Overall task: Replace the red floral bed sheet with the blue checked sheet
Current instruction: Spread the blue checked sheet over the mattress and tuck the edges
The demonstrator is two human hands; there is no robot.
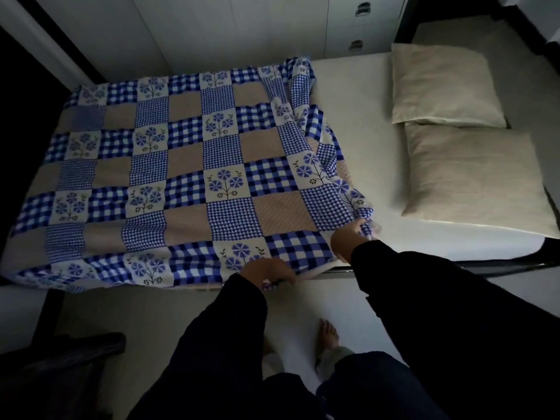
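Blue checked sheet (188, 177) covers the left half of the mattress (357, 116). At lower centre the left hand (268, 272) pinches its near hem; just up-right, the right hand (348, 241) grips the bunched loose edge. That fold runs toward the frame's top; bare mattress and pillows (454, 131) lie rightward, nearer the right hand.

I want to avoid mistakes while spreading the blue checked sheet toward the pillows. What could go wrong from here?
1. The blue checked sheet is bunched along its right edge; pulling may leave it twisted.
2. Two pillows lie on the bare mattress, so the sheet would likely ride over them.
3. The right hand and left hand grip only the near edge, so the far side may lag.
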